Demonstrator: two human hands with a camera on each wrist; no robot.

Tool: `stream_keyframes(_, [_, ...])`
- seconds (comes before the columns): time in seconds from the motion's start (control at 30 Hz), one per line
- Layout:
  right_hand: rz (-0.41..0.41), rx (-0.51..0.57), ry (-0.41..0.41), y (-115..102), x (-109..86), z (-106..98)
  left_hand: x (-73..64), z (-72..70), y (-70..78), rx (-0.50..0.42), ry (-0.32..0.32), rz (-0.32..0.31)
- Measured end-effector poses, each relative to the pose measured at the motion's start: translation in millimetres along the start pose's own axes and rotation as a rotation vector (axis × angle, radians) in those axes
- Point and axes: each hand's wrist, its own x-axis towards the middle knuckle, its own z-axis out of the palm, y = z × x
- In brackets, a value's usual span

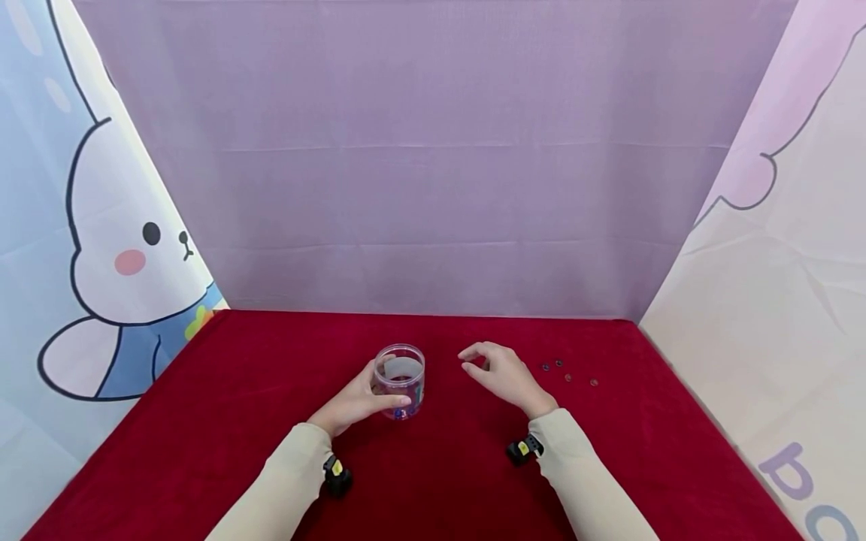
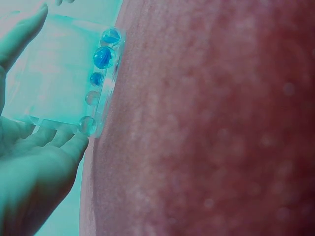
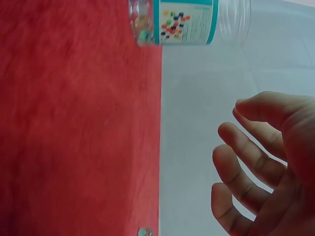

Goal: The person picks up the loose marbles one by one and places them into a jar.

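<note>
A clear plastic jar [image 1: 399, 379] without a lid is held just left of the middle of the table by my left hand [image 1: 356, 398], its thumb and fingers around the sides. Glass marbles [image 2: 103, 58], some with blue swirls, lie along the jar's bottom in the left wrist view. The jar's label [image 3: 184, 22] has a teal border and coloured dots. To the right of the jar, my right hand [image 1: 502, 373] hovers with bent fingers, thumb and index finger near each other. Nothing shows between them.
Several small marbles [image 1: 567, 377] lie scattered on the red cloth [image 1: 440, 481], to the right of my right hand. A purple curtain [image 1: 433, 165] stands behind the table, with printed cloth panels [image 1: 764, 315] on either side.
</note>
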Motion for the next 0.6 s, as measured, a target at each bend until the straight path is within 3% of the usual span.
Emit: stream_keyframes(0.6, [0.183, -0.049, 0.083, 42.2, -12.4, -14.5, -1.9, 0.5, 3.0, -0.006, -0.009, 0.008])
